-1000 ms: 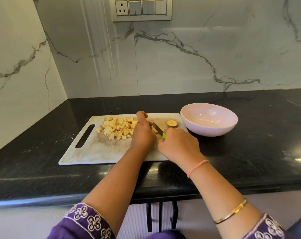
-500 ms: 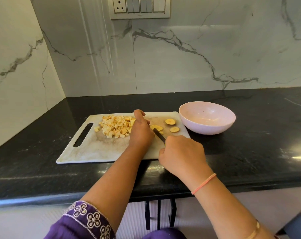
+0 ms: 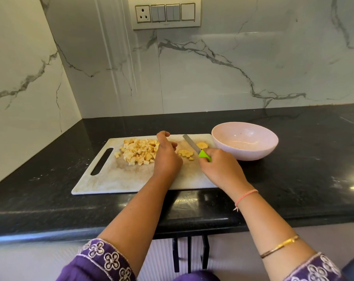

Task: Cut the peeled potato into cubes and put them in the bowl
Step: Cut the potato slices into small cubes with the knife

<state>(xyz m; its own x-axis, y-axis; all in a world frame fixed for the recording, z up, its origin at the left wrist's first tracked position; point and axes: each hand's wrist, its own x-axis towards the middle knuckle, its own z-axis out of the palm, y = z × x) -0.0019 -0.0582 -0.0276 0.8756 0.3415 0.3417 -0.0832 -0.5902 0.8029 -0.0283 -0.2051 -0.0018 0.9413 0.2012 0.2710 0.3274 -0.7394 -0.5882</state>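
Black stone countertop (image 3: 293, 169) meets a grey-veined marble wall (image 3: 212, 78), where a switch panel (image 3: 166, 13) is mounted. A white cutting board (image 3: 115, 179) lies on the counter with its handle slot to the left. A pink bowl (image 3: 243, 155) stands just beside the board's far right corner.

A heap of potato cubes (image 3: 138, 152) sits on the far left half of the board. The left hand (image 3: 167, 157) rests beside the heap and hides its right edge. Its fingers are curled, but whether they pinch a piece cannot be told.

Two groups of potato slices (image 3: 185, 153) lie right of that hand. The knife (image 3: 191, 146) passes between them. Its long axis runs diagonally, with the tip pointing away and to the left. The right hand (image 3: 220, 169) grips the green handle and covers most of it.
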